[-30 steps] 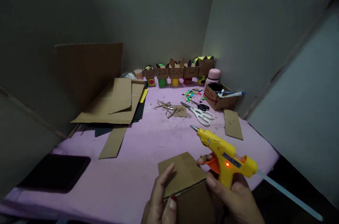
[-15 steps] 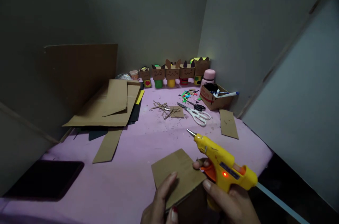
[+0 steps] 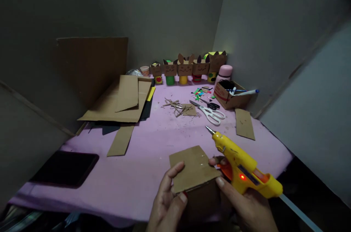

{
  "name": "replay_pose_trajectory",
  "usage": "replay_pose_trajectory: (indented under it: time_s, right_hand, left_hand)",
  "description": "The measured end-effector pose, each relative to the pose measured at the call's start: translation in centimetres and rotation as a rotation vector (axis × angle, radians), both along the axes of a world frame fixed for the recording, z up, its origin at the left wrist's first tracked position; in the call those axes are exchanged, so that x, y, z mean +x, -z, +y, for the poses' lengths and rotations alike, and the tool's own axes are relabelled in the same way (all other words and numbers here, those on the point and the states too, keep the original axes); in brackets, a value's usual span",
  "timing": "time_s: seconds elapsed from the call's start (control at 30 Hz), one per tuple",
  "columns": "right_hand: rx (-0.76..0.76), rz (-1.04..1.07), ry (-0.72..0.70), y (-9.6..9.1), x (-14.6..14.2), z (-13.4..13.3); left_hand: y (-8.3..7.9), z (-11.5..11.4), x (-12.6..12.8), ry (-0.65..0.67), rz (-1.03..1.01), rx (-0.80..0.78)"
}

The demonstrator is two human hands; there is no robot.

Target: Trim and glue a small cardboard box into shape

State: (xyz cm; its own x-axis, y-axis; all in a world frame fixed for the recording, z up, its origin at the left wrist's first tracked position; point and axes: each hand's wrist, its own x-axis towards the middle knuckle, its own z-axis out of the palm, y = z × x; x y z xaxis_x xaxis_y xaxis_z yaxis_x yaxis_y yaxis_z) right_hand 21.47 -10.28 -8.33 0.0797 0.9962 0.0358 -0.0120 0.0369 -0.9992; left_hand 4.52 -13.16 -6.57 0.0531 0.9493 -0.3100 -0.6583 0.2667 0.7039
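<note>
A small brown cardboard box (image 3: 193, 171) is held near the table's front edge, its flat top facing up. Gripping its left side is my left hand (image 3: 170, 199), thumb on the near edge and a finger on top. My right hand (image 3: 244, 202) is wrapped round the handle of a yellow hot glue gun (image 3: 238, 157), while its thumb and a fingertip also touch the box's right corner. The gun's metal nozzle points up and to the left, its red light is lit, and a glue stick (image 3: 300, 213) sticks out behind. Two small shiny spots show on the box top.
White scissors (image 3: 212, 115), black scissors (image 3: 211, 105) and cardboard scraps (image 3: 179, 107) lie mid-table (image 3: 153, 173). Cardboard sheets (image 3: 109, 107) are stacked left, behind a dark tablet (image 3: 65, 168). Decorated cardboard figures (image 3: 185, 69) line the back. A box of pens (image 3: 227, 96) and pink bottle (image 3: 225, 73) stand right.
The camera view has tilted down and turned left, so the table sits higher and further right. Both hands keep their hold on the box and glue gun; more of the left hand shows.
</note>
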Motion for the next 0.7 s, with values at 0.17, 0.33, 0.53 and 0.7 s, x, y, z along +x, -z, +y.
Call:
replay_pose_trajectory:
  time_s: [0.17, 0.33, 0.53, 0.7]
  right_hand:
    - [-0.001, -0.026, -0.029, 1.3, 0.9, 0.5]
    - [-0.002, -0.025, -0.055, 1.0, 0.7, 0.4]
    - [-0.011, -0.018, -0.037, 0.5, 0.5, 0.4]
    - [-0.005, 0.024, 0.058, -0.5, -0.5, 0.4]
  left_hand:
    - [-0.1, 0.1, -0.4, 0.021, -0.042, -0.058]
    - [-1.3, 0.1, -0.6, 0.017, 0.001, -0.116]
    - [-1.1, 0.1, -0.6, 0.014, 0.003, -0.101]
    - [-1.0, 0.1, -0.4, -0.005, 0.039, -0.076]
